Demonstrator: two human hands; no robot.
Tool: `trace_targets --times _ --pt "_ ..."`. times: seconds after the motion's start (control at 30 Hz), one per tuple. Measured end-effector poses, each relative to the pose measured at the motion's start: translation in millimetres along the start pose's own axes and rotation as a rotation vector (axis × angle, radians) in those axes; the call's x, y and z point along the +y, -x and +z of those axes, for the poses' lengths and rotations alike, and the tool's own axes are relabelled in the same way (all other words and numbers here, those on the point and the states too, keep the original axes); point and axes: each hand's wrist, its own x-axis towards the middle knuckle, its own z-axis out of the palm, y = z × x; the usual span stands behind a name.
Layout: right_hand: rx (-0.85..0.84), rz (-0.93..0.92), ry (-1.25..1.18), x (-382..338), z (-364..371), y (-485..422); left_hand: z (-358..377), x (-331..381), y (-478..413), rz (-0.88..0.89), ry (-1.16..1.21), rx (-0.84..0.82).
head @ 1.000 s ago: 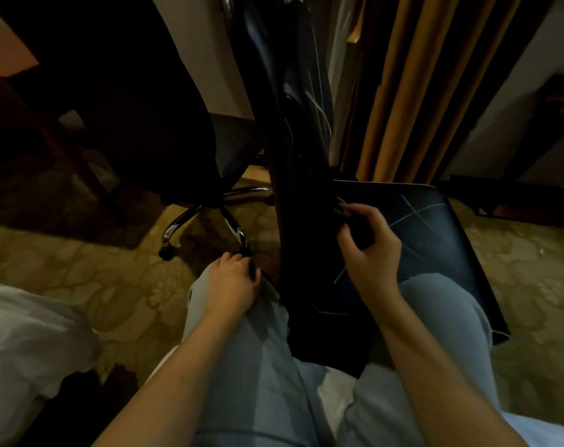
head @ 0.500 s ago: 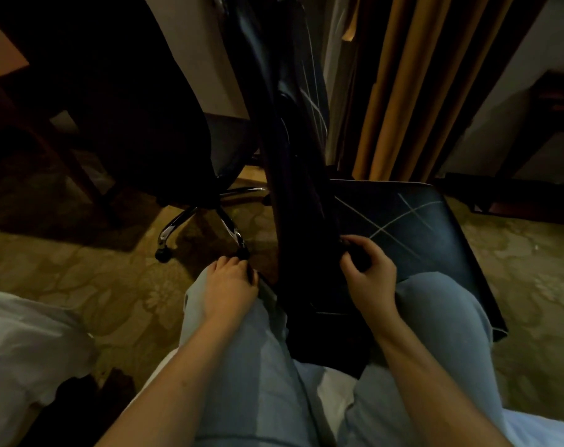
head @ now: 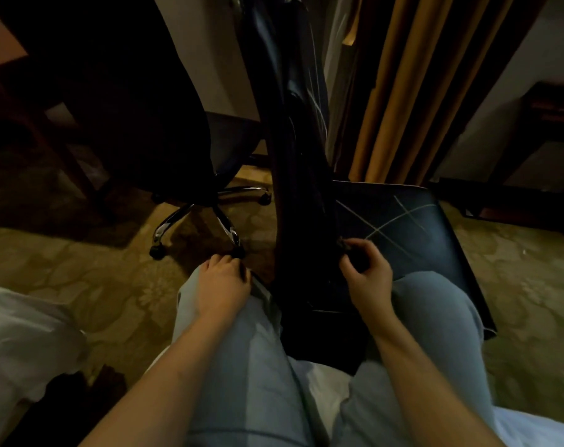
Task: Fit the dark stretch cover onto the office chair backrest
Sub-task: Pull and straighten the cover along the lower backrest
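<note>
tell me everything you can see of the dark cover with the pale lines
The dark stretch cover looks like thin navy-black fabric crossed by fine pale lines. One part rises tall and narrow up the middle; another spreads flat to the right, past the person's right knee. Its lower end hangs between that knee and the left knee. The right hand pinches it at the fold where the two parts meet. What it covers is unclear.

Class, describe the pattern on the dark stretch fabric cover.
The dark navy stretch fabric cover has thin pale crossing lines; head view.
</note>
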Motion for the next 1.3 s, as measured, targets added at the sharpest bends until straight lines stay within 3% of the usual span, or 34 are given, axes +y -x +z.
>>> trace_targets --times 0.2,0.5,0.6,0.87,0.97,1.17,1.3 --pt "0.008 0.025 0.047 -6 -1 -4 -1 -1 -2 0.007 -0.004 -0.028" --pt "0.014 -0.343 -0.081 -96 1 -24 3 -8 -1 0.033 0.045 -0.037" --pt "0.037 -0.293 -0.072 -77 4 -19 4 -11 -1 0.037 0.023 -0.033" --pt "0.033 0.094 0.002 4 4 5 6 -5 -1 0.0 -0.026 -0.032" --pt "0.037 0.032 0.028 -12 3 -3 7 -8 -2 0.01 -0.014 -0.042" --pt "0.012 -0.261 -0.048 -82 1 -25 6 -11 -3 0.027 0.016 -0.041" --pt "0.042 -0.23 -0.082 -67 5 -16 5 -11 -3 0.034 0.013 -0.037"
